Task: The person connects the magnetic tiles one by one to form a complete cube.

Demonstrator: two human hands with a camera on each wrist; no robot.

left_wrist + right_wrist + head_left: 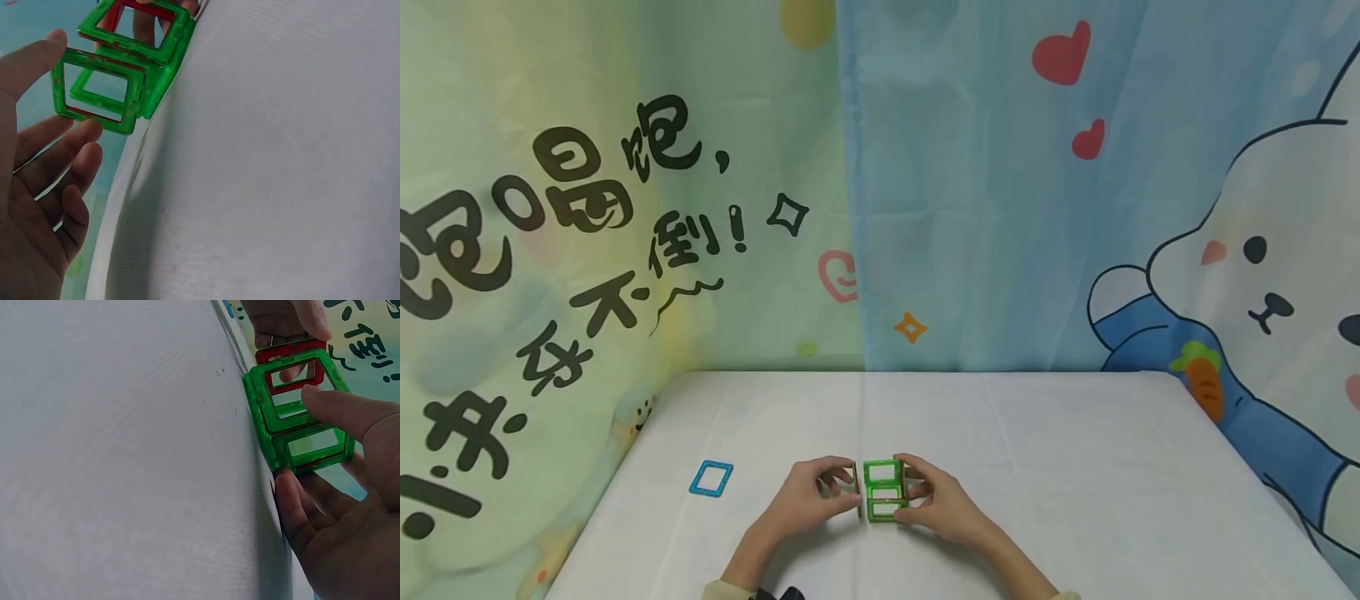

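Observation:
My left hand (815,493) pinches an upright square magnetic tile (134,94) between thumb and fingers. That tile shows green on its outer face and red on its inner one. Just to its right stands a small open box of green magnetic tiles (883,484), with a narrow gap between them in the head view. My right hand (946,504) grips the box's right side, thumb at the near tile and fingers along the far edge and side. Red also shows on the inner face of the box's right side. In the right wrist view the left hand's tile appears red behind the green frame (255,403).
A blue diamond-shaped tile frame (697,477) lies on the white-covered table (1075,483), left of both hands. Behind the table hangs a printed curtain (955,250). A dark object (792,593) shows at my left wrist.

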